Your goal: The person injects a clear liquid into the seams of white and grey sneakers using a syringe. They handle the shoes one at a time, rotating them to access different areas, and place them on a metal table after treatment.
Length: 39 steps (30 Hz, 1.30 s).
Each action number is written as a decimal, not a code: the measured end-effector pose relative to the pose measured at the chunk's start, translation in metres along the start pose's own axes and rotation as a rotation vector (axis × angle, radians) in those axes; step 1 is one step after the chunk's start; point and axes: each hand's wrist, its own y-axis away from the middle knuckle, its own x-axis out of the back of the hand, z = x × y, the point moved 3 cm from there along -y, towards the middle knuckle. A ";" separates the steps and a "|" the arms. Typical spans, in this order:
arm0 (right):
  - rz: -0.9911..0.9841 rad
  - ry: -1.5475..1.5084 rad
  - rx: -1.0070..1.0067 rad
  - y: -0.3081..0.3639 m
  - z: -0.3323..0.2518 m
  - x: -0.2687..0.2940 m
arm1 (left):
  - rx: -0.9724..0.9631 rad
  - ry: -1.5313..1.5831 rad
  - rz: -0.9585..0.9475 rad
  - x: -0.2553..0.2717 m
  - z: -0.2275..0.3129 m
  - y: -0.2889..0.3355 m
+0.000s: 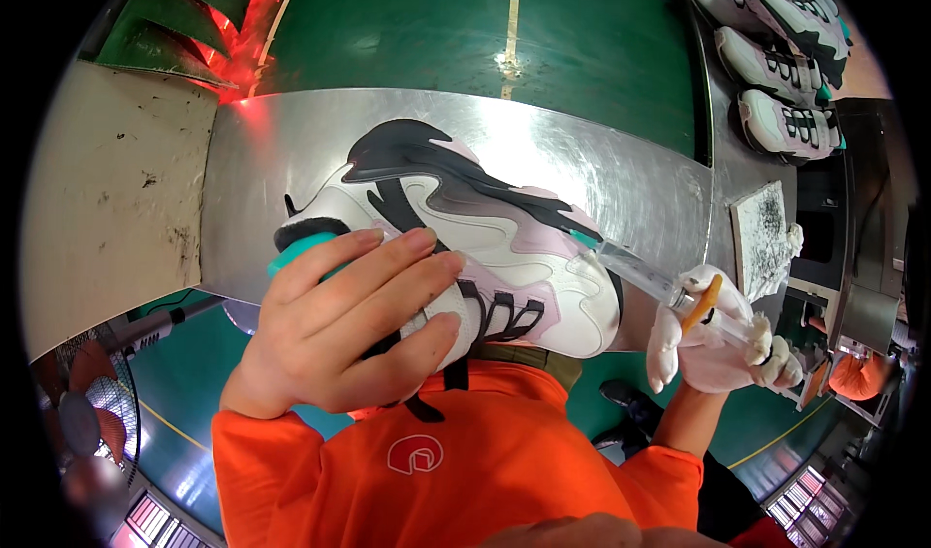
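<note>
A white, pale pink and black sneaker [485, 218] lies on its side, its dark sole edge turned away from me and its laces toward me. My bare left hand [349, 325] spreads over the ankle opening and tongue, fingers bent around the upper, holding it. Beneath that hand a teal insert [303, 252] shows at the opening. My right hand [713, 339], in a white glove, is closed around a clear syringe [635, 272]. The syringe's teal tip meets the seam between sole and upper near the toe. A yellowish band circles one gloved finger.
Under the sneaker is a shiny metal bench [291, 141], with a green surface [417, 24] beyond it. Several similar sneakers [786, 126] line the right shelf, above a black-smudged white pad [761, 238]. A beige panel [126, 189] stands left; a fan [92, 383] is lower left.
</note>
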 end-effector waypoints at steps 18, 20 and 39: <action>-0.018 0.002 -0.038 -0.003 -0.008 -0.001 | 0.027 0.002 -0.022 0.002 0.002 -0.001; 0.002 0.053 -0.071 0.000 -0.011 0.000 | 0.020 -0.020 0.028 0.001 0.001 -0.001; 0.126 0.159 0.032 0.045 0.003 0.026 | -0.013 -0.102 -0.015 -0.001 0.011 0.005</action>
